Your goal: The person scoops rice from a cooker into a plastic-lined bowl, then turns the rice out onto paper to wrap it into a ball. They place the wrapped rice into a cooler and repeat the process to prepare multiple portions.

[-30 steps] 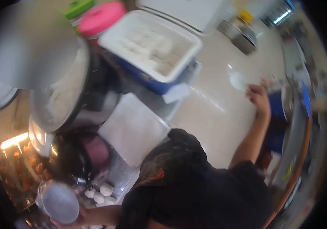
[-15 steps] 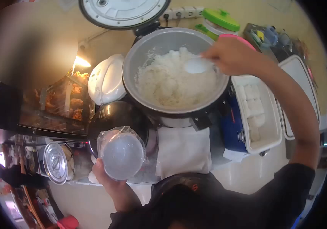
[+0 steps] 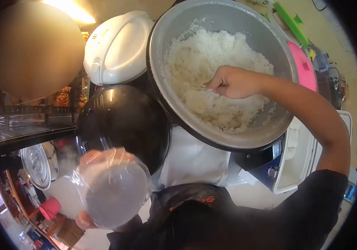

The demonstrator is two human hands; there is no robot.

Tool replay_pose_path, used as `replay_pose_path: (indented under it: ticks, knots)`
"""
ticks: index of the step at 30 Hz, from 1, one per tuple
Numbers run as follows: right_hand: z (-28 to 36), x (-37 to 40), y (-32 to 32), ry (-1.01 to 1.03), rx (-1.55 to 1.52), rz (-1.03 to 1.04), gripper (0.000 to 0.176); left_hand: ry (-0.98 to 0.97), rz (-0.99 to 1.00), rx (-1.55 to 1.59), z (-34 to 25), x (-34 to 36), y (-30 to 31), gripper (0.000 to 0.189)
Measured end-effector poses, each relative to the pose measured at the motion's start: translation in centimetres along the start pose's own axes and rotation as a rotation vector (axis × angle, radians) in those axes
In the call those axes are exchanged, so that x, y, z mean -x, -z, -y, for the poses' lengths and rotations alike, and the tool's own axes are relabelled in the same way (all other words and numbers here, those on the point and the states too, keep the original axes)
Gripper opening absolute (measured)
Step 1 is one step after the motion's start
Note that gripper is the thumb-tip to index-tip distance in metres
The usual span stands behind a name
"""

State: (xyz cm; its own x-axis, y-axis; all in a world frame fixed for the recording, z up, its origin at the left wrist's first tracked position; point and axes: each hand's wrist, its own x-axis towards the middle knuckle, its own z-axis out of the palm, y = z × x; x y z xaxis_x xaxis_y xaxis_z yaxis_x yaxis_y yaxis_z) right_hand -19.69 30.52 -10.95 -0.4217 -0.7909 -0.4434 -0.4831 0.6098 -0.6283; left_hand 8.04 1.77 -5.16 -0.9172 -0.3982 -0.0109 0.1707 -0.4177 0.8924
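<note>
My right hand (image 3: 239, 82) reaches into a large grey pot (image 3: 162, 79) and is closed, fingers down at the white rice (image 3: 212, 48). The white rice paddle seen in it a moment earlier is now hidden by the hand and rice. Low on the left, my left hand (image 3: 97, 158) is wrapped round a translucent round bowl (image 3: 118, 196) covered with clear plastic film. Its fingers show at the bowl's far side and the thumb at the near side. The bowl looks cloudy, and I cannot make out any contents.
A black rounded lid or pot (image 3: 124, 125) and a white appliance (image 3: 118, 46) stand left of the rice pot. White sheets (image 3: 195, 158) lie in front. A blue-and-white cooler box (image 3: 289, 171) is at right, with a pink lid (image 3: 303, 66) behind. Something blurred and round (image 3: 32, 50) blocks the upper left.
My right hand has moved down and toward me into the rice, and the paddle has gone from sight. The left hand's bowl is lower and further left. The view has moved closer and tilted.
</note>
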Motion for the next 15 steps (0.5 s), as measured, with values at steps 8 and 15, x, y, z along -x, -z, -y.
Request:
replay_pose_path:
  ticks: [8, 15]
  knots:
    - [2.0, 4.9, 2.0, -0.145, -0.468, 0.064, 0.014, -0.022, 0.092, -0.067, 0.7, -5.0, -4.9, 0.055]
    - [2.5, 10.1, 7.3, -0.198, -0.381, -0.062, 0.014, 0.333, 0.144, -0.027, 0.9, -10.7, -15.0, 0.052]
